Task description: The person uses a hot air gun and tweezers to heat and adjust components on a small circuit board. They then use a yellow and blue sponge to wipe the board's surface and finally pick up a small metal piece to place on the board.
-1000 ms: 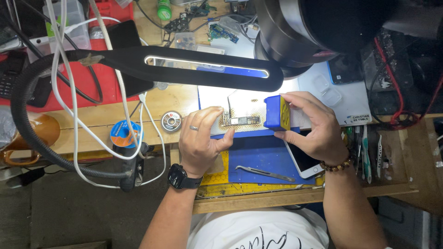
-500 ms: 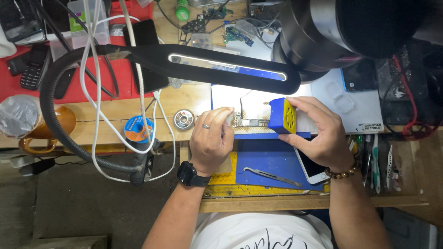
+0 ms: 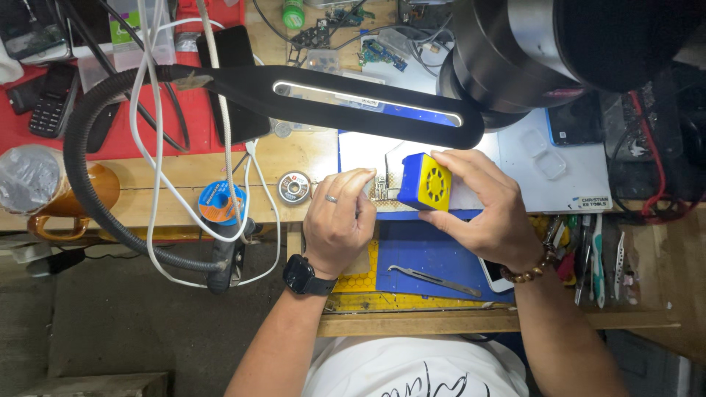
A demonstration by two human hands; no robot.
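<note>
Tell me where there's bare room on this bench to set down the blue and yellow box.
The blue mat is mostly bare between the left hand and right hand, above the tweezers. The white pad right of the blue and yellow box holds only a clear case. The red mat and tool row are crowded.

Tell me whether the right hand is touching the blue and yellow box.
Touching. The head view shows the right hand wrapped around the blue and yellow box, fingers lying across its top and thumb against its near side.
</note>
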